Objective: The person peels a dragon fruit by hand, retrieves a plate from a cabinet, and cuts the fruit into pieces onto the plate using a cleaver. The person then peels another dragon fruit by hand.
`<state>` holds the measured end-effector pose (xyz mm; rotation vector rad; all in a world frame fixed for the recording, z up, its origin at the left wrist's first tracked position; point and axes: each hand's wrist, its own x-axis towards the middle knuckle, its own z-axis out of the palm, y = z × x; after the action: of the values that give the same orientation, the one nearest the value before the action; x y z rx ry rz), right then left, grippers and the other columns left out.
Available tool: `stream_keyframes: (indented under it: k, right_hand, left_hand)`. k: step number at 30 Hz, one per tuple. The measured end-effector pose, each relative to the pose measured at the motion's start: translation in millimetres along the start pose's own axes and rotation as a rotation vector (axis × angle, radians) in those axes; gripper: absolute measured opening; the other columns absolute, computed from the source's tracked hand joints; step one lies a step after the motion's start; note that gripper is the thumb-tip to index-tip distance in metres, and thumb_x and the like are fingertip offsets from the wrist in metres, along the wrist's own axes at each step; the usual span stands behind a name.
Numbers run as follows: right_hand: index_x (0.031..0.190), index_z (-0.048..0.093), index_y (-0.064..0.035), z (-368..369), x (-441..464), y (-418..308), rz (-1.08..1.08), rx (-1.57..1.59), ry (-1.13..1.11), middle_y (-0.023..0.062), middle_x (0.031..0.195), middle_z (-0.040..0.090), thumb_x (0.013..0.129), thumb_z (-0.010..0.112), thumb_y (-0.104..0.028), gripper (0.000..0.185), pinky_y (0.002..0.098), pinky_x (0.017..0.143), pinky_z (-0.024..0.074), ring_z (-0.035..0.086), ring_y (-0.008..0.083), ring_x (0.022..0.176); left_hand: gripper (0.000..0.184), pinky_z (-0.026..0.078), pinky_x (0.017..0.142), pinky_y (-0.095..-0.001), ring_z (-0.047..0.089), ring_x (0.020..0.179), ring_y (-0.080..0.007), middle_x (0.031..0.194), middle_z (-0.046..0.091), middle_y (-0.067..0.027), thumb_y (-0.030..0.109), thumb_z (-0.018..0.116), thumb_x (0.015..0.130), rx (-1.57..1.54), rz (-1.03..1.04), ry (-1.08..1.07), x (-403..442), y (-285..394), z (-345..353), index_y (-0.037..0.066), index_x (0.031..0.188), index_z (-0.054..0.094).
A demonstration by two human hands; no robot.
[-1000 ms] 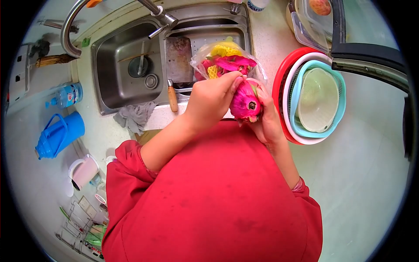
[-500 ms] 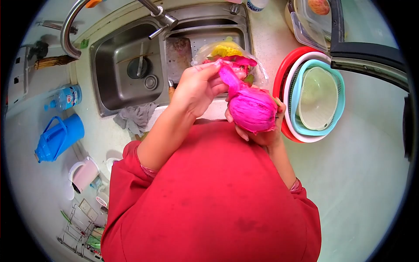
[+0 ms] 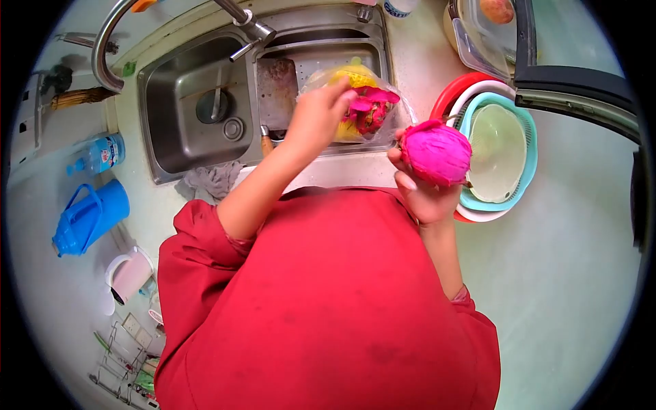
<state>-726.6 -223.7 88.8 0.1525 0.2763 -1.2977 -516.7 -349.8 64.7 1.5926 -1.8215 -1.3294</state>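
A bright pink dragon fruit (image 3: 437, 152) rests in my right hand (image 3: 432, 198), whose fingers curl around it from below and the left. Part of its outer skin is off, and a flap stands up at its top. My left hand (image 3: 318, 115) is raised over a clear plastic bag (image 3: 396, 109) at the sink's edge. Its fingers are slightly apart, with no peel visible between them. Pink dragon fruit peel (image 3: 372, 113) lies in the bag beside something yellow (image 3: 346, 78).
The double sink (image 3: 198, 75) has a faucet (image 3: 254, 31) above it. A wooden-handled knife (image 3: 266, 142) and a grey cloth (image 3: 208, 181) lie near the front edge. Nested baskets and basins (image 3: 529, 150) stand on the right; a blue jug (image 3: 96, 212) stands on the left.
The pulled strip of peel is off the fruit and out of my left hand, which has moved left and up over the bag. My right hand has carried the dragon fruit to the right.
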Motion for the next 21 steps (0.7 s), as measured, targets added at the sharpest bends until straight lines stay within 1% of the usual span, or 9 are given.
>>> stream_keyframes:
  k: [1,2,4,7,10,11,14,15,21]
  right_hand:
    - [0.148,0.039,-0.0062,3.7,0.2,2.6,-0.003,-0.027,0.063,0.0264,0.149,0.042,0.089,0.060,-0.062,0.084,0.0456,0.077,0.0542,0.053,0.0458,0.123]
    - [0.149,0.039,-0.0066,6.0,1.4,3.3,-0.007,-0.055,0.122,0.0264,0.151,0.041,0.090,0.058,-0.064,0.084,0.0472,0.081,0.0531,0.054,0.0454,0.124]
    - [0.150,0.038,-0.0068,5.1,5.2,2.9,0.021,-0.067,0.090,0.0273,0.150,0.043,0.093,0.053,-0.065,0.083,0.0484,0.084,0.0531,0.055,0.0461,0.122]
    - [0.148,0.040,-0.0063,11.9,5.1,6.9,0.070,-0.100,0.105,0.0254,0.147,0.047,0.098,0.044,-0.063,0.076,0.0487,0.084,0.0537,0.057,0.0439,0.121]
    - [0.149,0.040,-0.0113,20.5,5.1,12.1,0.091,-0.157,0.178,0.0188,0.147,0.048,0.097,0.047,-0.061,0.072,0.0469,0.081,0.0517,0.053,0.0442,0.122]
    - [0.150,0.040,-0.0125,6.3,2.8,10.7,0.083,-0.163,0.121,0.0157,0.149,0.049,0.099,0.042,-0.064,0.072,0.0509,0.085,0.0526,0.050,0.0441,0.130]
    - [0.149,0.039,-0.0109,11.7,4.8,11.0,0.111,-0.175,0.134,0.0154,0.147,0.049,0.104,0.030,-0.059,0.067,0.0618,0.097,0.0508,0.054,0.0390,0.130]
    - [0.152,0.036,-0.0121,28.4,9.7,13.5,0.153,-0.248,0.214,0.0144,0.151,0.047,0.105,0.027,-0.059,0.066,0.0662,0.100,0.0486,0.051,0.0377,0.134]
    - [0.153,0.033,-0.0103,35.8,14.3,5.5,0.214,-0.413,0.305,0.0163,0.150,0.046,0.102,0.031,-0.064,0.074,0.0644,0.095,0.0528,0.054,0.0376,0.131]
  left_hand:
    - [0.043,0.050,0.098,-0.0384,0.066,0.117,-0.0337,0.124,0.066,-0.0247,0.028,0.065,0.098,0.006,0.099,-0.014,-3.0,-4.8,10.1,-0.001,0.130,0.063]
    - [0.036,0.053,0.085,-0.0458,0.066,0.102,-0.0440,0.113,0.068,-0.0241,0.023,0.062,0.098,0.118,0.361,0.104,-4.0,-19.4,25.3,-0.002,0.123,0.065]
    - [0.043,0.046,0.104,-0.0367,0.059,0.128,-0.0314,0.134,0.062,-0.0230,0.026,0.064,0.099,0.208,0.240,0.058,-14.9,-8.1,23.2,0.001,0.134,0.061]
    - [0.046,0.047,0.104,-0.0350,0.062,0.125,-0.0248,0.132,0.065,-0.0190,0.025,0.065,0.098,-0.333,0.146,-0.222,-25.2,31.5,-8.6,0.000,0.136,0.059]
    - [0.043,0.047,0.103,-0.0346,0.061,0.121,-0.0190,0.130,0.067,-0.0136,0.022,0.066,0.098,-0.376,0.305,-0.291,-36.2,45.2,-13.4,0.001,0.135,0.061]
    - [0.038,0.051,0.096,-0.0350,0.067,0.111,-0.0221,0.119,0.071,-0.0161,0.019,0.064,0.099,-0.297,0.434,-0.195,-38.2,43.7,-7.7,0.002,0.133,0.062]
    - [0.034,0.054,0.086,-0.0349,0.072,0.097,-0.0277,0.105,0.073,-0.0184,0.014,0.062,0.099,-0.209,0.434,-0.232,-42.2,45.7,-14.7,0.000,0.130,0.063]
    - [0.028,0.057,0.075,-0.0349,0.073,0.086,-0.0318,0.097,0.072,-0.0194,0.008,0.064,0.096,-0.129,0.584,-0.061,-42.6,39.8,-8.2,-0.001,0.123,0.065]
    - [0.023,0.058,0.066,-0.0358,0.074,0.079,-0.0280,0.095,0.073,-0.0164,0.001,0.068,0.088,0.158,0.816,0.260,-45.7,30.3,-1.1,-0.001,0.111,0.067]
